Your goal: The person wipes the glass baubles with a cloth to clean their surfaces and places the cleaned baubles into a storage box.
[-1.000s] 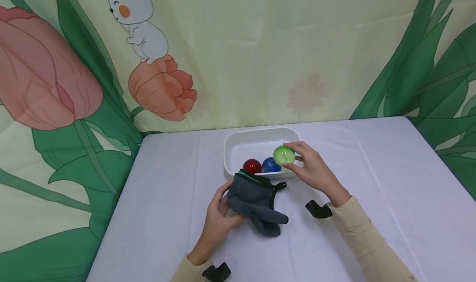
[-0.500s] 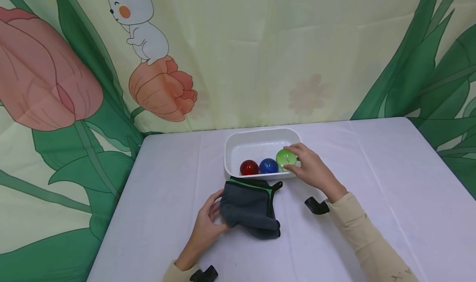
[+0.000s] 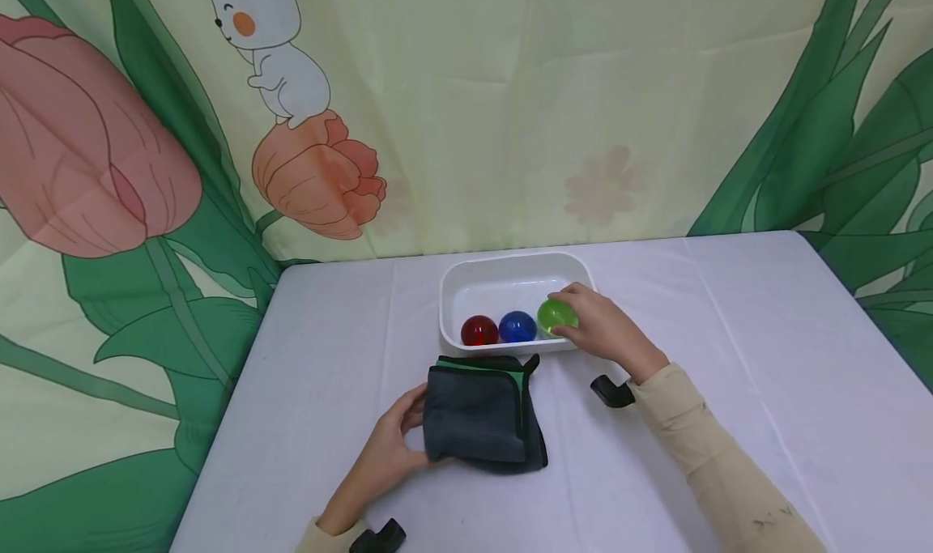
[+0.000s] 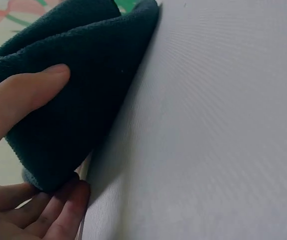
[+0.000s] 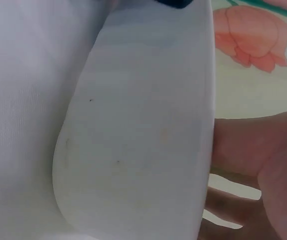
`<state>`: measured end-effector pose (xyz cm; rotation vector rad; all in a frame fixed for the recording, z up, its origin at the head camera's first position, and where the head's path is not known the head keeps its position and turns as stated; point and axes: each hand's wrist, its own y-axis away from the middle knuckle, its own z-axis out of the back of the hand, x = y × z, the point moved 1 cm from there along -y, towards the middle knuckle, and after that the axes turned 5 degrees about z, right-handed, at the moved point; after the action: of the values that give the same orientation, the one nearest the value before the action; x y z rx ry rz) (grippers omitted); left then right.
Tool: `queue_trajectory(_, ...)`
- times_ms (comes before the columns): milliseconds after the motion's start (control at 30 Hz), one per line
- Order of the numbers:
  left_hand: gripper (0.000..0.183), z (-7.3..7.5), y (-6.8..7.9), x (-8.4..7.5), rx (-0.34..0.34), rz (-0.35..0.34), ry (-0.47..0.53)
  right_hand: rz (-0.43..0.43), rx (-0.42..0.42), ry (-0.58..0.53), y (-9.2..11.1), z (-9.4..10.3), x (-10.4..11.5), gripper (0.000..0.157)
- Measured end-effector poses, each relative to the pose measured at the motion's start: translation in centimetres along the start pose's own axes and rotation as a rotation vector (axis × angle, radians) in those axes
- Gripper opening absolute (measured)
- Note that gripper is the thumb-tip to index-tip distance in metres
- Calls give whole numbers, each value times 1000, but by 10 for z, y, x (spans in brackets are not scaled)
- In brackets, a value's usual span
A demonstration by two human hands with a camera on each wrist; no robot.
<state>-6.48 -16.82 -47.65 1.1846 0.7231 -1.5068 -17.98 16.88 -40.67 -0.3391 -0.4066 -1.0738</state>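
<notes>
In the head view, my left hand holds the left side of a folded dark grey cloth with black edging, a green inner side and a small loop. The left wrist view shows the thumb on the cloth's face and the other fingers around its lower edge. My right hand pinches a clear green ball inside the front right of a white tray. A blue ball and a red ball lie to its left. In the right wrist view the tray wall hides my fingertips.
The tray stands near the back of a table with a white tablecloth. Behind it hangs a curtain printed with flowers and a small white animal. Black wrist mounts sit by both sleeves.
The left hand and cloth have moved left and down, and the cloth's drooping folds now lie flatter. The green ball has come down into the tray; the red and blue balls have shifted left.
</notes>
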Motion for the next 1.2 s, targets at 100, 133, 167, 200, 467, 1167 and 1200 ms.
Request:
queue_trajectory(100,98,1,2,1,14,-19,-30,2,13,10,-2,-1,-2,51)
queue_trajectory(133,100,2,2,1,16,-28,-43,2,17,11,-2,-1,-2,50)
queue_trajectory(167,102,2,3,1,16,-29,-58,6,20,12,-3,-2,-3,50)
queue_trajectory(200,105,3,3,1,15,-28,-78,8,22,12,-4,-3,-3,50)
queue_trajectory(467,117,5,4,-4,24,47,-146,14,15,22,-6,-6,-4,52)
queue_trajectory(1167,78,-2,-12,-18,-46,-86,-71,60,-48,42,11,-2,3,57)
queue_trajectory(1200,75,-3,-13,-19,-47,-95,-68,62,-49,39,12,-1,3,57)
